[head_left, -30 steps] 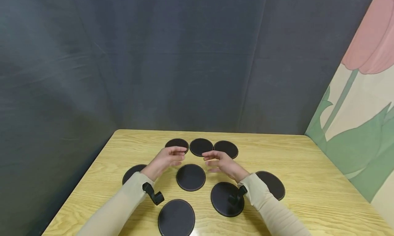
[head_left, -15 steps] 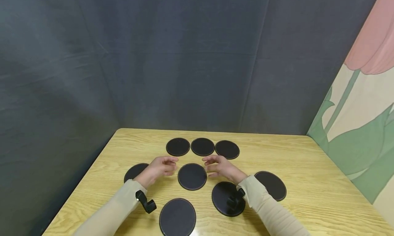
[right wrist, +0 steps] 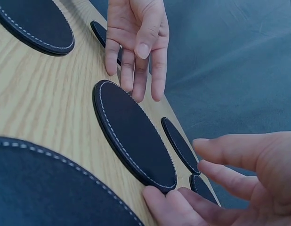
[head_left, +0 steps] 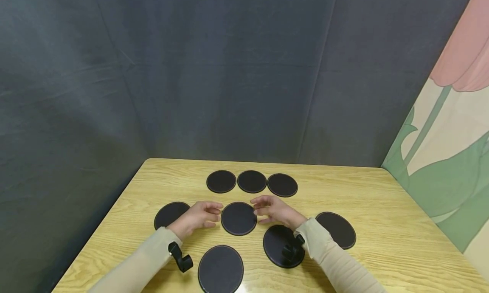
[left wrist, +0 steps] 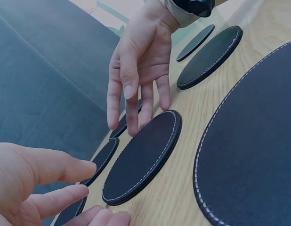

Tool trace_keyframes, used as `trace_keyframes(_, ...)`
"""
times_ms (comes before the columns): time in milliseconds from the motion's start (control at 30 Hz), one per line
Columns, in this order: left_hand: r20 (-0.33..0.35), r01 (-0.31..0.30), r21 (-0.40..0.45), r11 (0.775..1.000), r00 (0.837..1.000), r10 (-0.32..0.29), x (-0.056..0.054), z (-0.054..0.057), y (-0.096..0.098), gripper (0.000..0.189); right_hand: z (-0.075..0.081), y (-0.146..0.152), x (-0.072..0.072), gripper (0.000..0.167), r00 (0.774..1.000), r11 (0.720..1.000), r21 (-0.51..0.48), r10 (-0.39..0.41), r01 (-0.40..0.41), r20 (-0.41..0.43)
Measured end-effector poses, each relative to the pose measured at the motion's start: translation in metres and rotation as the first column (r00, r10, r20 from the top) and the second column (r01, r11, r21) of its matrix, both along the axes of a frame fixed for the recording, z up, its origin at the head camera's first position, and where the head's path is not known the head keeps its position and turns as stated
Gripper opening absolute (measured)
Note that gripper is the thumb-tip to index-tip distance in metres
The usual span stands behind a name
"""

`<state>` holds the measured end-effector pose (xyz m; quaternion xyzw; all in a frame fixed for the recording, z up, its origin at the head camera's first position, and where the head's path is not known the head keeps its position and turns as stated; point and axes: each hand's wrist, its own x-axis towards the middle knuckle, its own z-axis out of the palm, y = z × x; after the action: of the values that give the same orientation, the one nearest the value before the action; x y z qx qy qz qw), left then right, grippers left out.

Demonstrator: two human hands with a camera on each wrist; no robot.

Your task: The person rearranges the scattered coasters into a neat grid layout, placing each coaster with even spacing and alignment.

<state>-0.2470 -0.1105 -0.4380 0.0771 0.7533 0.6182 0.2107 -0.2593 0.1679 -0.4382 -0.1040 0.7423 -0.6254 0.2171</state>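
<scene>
A round black coaster with pale stitching round its rim lies flat on the wooden table, between the two hands. My left hand is just left of it, fingers loosely bent and holding nothing. On the other side, my right hand has its fingertips by the coaster's right edge. In the right wrist view the lower fingers overlap the near rim of the middle coaster; whether they touch it I cannot tell. Both hands also show facing each other in the left wrist view, the middle coaster between them.
Three more coasters form a row at the back. Others lie at the left, front, front right and right of the wooden table. A dark curtain hangs behind; a tulip-painted panel stands right.
Both hands have come nearer to me, from the back row down to beside the middle coaster. My left hand moved left and then slightly back toward it. The coasters stayed in place.
</scene>
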Motion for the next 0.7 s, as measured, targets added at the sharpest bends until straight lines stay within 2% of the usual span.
trace_keyframes(200, 0.020, -0.006, 0.057, 0.998, 1.000, 0.005, 0.004, -0.002, 0.003, 0.051, -0.002, 0.000, 0.002, 0.046, 1.000, 1.000, -0.010, 0.024, -0.024, 0.011)
trace_keyframes(400, 0.034, -0.078, 0.094, 0.992, 0.997, 0.076, 0.008, -0.003, 0.008, 0.053, -0.001, -0.003, 0.003, 0.046, 1.000, 1.000, -0.025, 0.017, -0.016, 0.016)
trace_keyframes(700, 0.026, -0.159, 0.100, 0.982, 0.987, 0.157, 0.009, -0.006, 0.013, 0.054, -0.001, -0.008, 0.004, 0.045, 1.000, 1.000, -0.018, -0.010, 0.010, -0.006)
